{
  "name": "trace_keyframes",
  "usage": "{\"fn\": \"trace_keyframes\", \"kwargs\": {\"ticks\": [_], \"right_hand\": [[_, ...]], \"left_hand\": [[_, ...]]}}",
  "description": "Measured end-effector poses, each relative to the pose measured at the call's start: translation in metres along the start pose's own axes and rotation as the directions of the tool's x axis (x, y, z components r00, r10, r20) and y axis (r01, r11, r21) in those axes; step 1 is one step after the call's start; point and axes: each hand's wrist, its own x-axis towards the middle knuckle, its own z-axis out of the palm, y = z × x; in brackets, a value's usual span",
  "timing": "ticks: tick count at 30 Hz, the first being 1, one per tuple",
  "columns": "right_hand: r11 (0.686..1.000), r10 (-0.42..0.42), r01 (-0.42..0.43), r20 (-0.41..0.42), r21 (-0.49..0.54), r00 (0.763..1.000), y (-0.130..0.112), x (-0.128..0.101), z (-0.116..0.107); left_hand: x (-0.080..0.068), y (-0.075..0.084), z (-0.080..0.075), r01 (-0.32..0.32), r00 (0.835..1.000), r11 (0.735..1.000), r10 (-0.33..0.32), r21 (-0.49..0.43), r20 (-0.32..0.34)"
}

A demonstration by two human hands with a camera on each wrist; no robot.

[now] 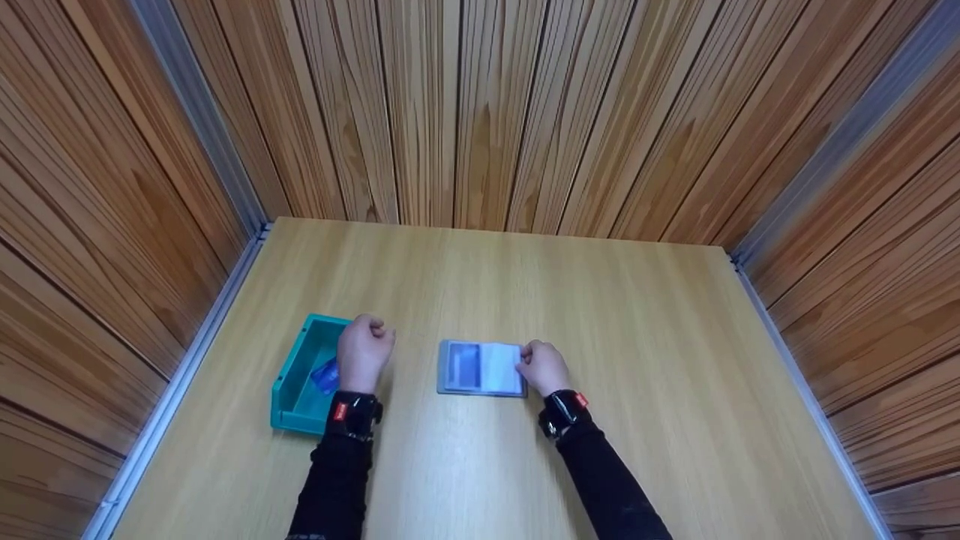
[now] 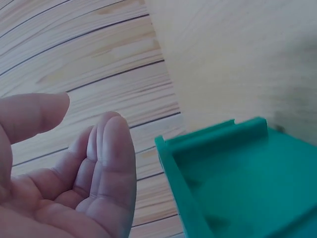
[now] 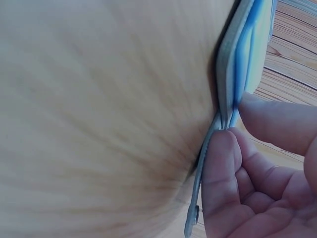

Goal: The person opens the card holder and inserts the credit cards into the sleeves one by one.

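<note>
An open card holder with a grey cover and clear plastic pages lies on the table. My right hand is at its right edge, thumb and fingertips pinching that edge in the right wrist view. There a grey strap with a snap button hangs down beside the fingers. My left hand hovers by the right wall of a teal bin, holding nothing. Its thumb stands apart from loosely bent fingers in the left wrist view. Inside the bin lies a blue card, partly covered by the left hand.
The wooden table is bounded by wood-plank walls at the back and both sides. Metal rails run along its left and right edges. The bin stands left of the card holder.
</note>
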Motion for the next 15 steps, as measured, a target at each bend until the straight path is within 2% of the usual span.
{"fn": "trace_keyframes", "kwargs": {"ticks": [7,15], "right_hand": [[1.000,0.012,-0.012,-0.001,0.009,1.000,0.000,-0.001,0.000],[0.999,-0.044,0.045,-0.029,0.024,0.999,0.003,-0.001,0.003]], "left_hand": [[0.003,-0.012,-0.008,0.016,1.000,1.000,-0.016,-0.005,-0.023],[0.007,-0.026,-0.019,0.048,0.999,0.999,-0.048,0.002,-0.004]]}}
